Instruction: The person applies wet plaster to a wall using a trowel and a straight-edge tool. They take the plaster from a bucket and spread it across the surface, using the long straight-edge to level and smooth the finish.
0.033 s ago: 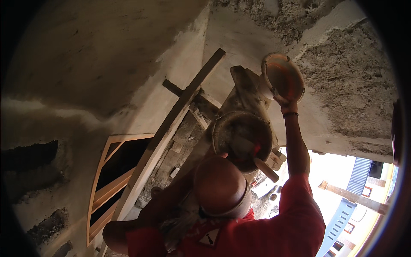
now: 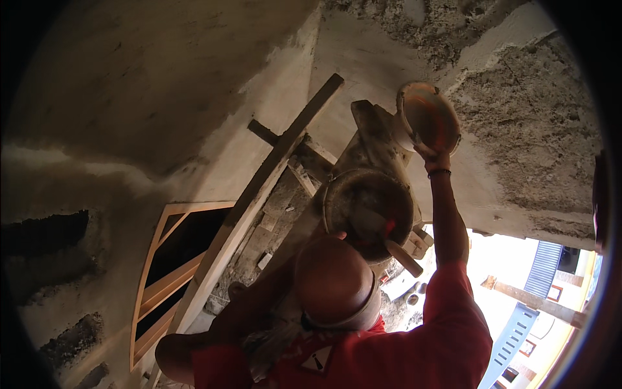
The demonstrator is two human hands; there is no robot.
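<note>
Neither of my own hands shows in the head view. Close below is another person in a red shirt [image 2: 402,353], seen from above with the bare top of the head [image 2: 330,275] toward me. That person's raised arm on the right ends in a hand [image 2: 437,161] gripping the rim of a small round bucket [image 2: 431,113], stained orange inside and tipped so its mouth shows. The other arm is bent, and a fingertip [image 2: 341,235] shows at the rim of a larger dirty bucket [image 2: 334,178]. A rounded handle [image 2: 403,257] sticks out over this bucket's edge. Its contents are too dark to make out.
A long wooden beam [image 2: 278,155] slants across, crossed by a shorter piece of timber [image 2: 262,131]. A wooden frame [image 2: 152,266] with slats stands at the left. Rough plastered wall [image 2: 538,123] fills the upper right. Lower right, a blue slotted metal piece [image 2: 512,343] lies in bright light.
</note>
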